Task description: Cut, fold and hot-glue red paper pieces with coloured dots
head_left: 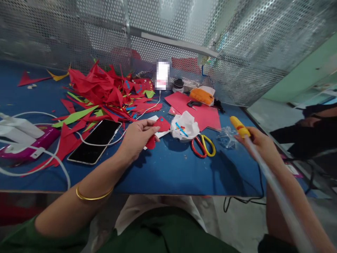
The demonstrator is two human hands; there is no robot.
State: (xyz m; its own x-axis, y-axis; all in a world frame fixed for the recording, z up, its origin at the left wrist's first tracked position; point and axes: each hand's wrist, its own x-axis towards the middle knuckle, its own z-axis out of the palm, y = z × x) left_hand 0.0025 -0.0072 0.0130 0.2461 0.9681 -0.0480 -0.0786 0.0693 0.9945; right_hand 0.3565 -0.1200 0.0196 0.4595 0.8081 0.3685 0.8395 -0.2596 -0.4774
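Note:
My left hand (pixel 140 137) pinches a red paper cutout (pixel 162 123) between thumb and fingers, above the blue table. A small blue piece sits on the cutout. In my right hand (pixel 259 142), at the right, is a yellow glue gun (pixel 240 127) with a long translucent glue stick trailing back along my forearm; its tip points up and left, apart from the cutout. Between my hands lies a crumpled white paper (pixel 184 123) holding small blue, red and yellow bits. Scissors (pixel 202 144) with red and yellow handles lie beside it, blades hidden.
Red paper scraps (pixel 97 88) heap at the back left. A dark phone (pixel 95 140) and a purple power strip (pixel 44 140) with white cables lie at left. Red sheets (pixel 195 110) lie behind the white paper. A perforated metal panel (pixel 168 45) borders the back. Another person sits far right.

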